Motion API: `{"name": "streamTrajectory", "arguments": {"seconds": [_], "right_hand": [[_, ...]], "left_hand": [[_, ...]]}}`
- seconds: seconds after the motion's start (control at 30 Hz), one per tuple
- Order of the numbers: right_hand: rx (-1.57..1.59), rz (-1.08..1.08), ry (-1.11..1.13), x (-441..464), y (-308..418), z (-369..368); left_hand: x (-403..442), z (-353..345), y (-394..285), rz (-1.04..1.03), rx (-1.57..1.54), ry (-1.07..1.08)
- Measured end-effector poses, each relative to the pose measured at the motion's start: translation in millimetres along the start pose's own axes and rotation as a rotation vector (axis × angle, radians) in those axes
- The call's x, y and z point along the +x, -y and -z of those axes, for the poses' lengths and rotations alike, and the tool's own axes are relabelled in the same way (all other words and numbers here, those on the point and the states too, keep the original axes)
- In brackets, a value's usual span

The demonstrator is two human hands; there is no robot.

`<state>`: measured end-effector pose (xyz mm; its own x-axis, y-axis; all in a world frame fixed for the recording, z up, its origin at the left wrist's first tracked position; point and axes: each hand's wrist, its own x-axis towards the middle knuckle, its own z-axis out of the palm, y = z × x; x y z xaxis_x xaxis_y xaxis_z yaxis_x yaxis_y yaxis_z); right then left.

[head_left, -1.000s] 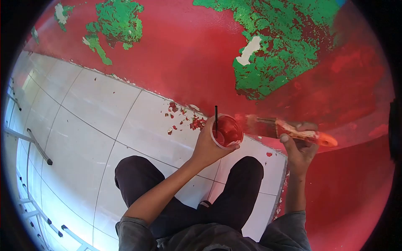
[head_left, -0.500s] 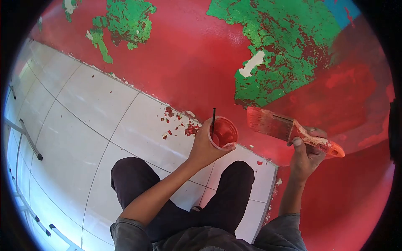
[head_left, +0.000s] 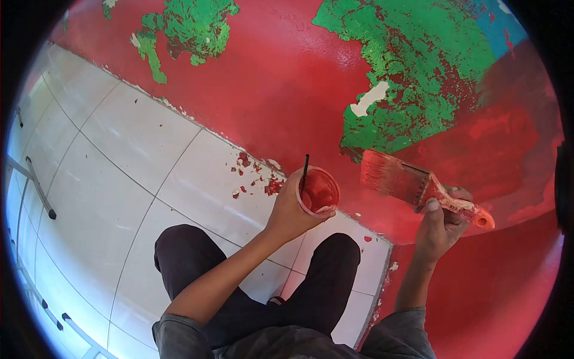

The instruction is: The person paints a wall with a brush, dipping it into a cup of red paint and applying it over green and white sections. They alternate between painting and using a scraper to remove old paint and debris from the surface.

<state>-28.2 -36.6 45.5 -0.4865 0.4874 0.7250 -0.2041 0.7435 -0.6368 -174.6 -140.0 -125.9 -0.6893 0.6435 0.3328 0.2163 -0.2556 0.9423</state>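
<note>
My left hand [head_left: 288, 206] is wrapped round a plastic cup [head_left: 320, 190] with red paint inside. A thin black stick [head_left: 305, 167] stands up out of the cup at its left side. To the right, my right hand [head_left: 441, 224] grips a wide paintbrush [head_left: 427, 188] by its orange-red, paint-smeared handle. The brush's bristles are coated red and point left, towards the green patch; whether they touch the wall I cannot tell. Ahead is the wall [head_left: 281, 78], painted red, with peeling green patches [head_left: 412, 78] and a bare pale spot [head_left: 369, 99].
White floor tiles [head_left: 113, 179] meet the wall's foot along a rough edge. Red paint flakes [head_left: 274, 186] lie on the tiles near the cup. At the far left stand metal legs with black feet [head_left: 52, 213]. A blue patch [head_left: 499, 30] shows at the upper right of the wall.
The brush has shifted slightly right in view, its bristle end a little higher. The wall's patches appear slightly lower and further right. My left hand keeps the cup in nearly the same place.
</note>
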Motion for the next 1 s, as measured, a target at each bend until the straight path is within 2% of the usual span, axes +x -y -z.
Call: {"name": "streamTrajectory", "arguments": {"seconds": [0.17,0.37,0.57,0.67,0.77,1.0], "right_hand": [[0.107,-0.020,-0.026,-2,-1,-2],[0.050,-0.099,-0.031,-4,-2,-2],[-0.053,-0.026,-0.070,-6,-7,0],[0.045,-0.045,-0.051,-5,-1,-4],[-0.021,0.005,-0.041,-6,-2,-4],[-0.041,-0.075,-0.029,-3,4,-7]], "left_hand": [[0,-1,2,-0.021,-0.011,-0.018],[2,1,2,0.006,-0.020,-0.012],[-1,2,2,-0.008,-0.001,-0.026],[3,3,-2,-0.008,-0.022,-0.015],[2,3,-4,-0.039,-0.034,-0.050],[3,1,-6,-0.046,-0.049,-0.039]]}}
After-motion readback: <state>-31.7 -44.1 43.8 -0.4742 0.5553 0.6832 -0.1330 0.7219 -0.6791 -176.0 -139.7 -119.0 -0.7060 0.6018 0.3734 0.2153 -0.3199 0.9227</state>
